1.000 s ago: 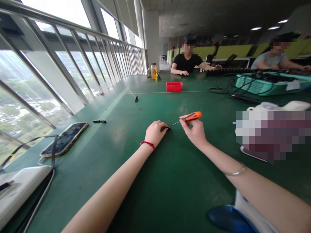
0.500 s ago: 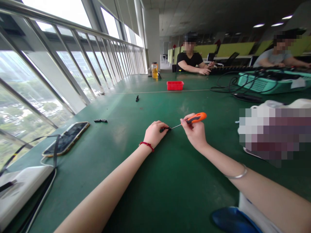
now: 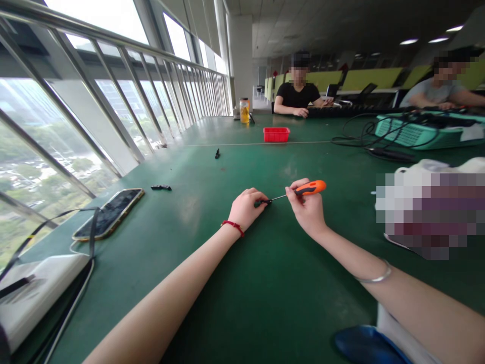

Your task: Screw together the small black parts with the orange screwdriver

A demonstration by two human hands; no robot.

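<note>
My left hand [image 3: 246, 207] is curled on the green table [image 3: 235, 283], pinching a small black part [image 3: 264, 202] against the surface. My right hand [image 3: 307, 207] grips an orange-handled screwdriver [image 3: 309, 188] by the handle. The thin shaft points left and its tip meets the black part between my left fingers. A red cord circles my left wrist and a silver bangle sits on my right forearm.
A phone [image 3: 109, 213] lies at the left, with a white case and cable nearer me. Two small black pieces [image 3: 161, 187] [image 3: 217, 152] lie farther out. A red tray [image 3: 276, 134], a yellow jar [image 3: 244, 111], a teal basket [image 3: 420, 131] with cables. Two people sit at the far end.
The screwdriver tip has moved left from just clear of the black part until it touches it. My left hand stays on the part. The view has shifted slightly.
</note>
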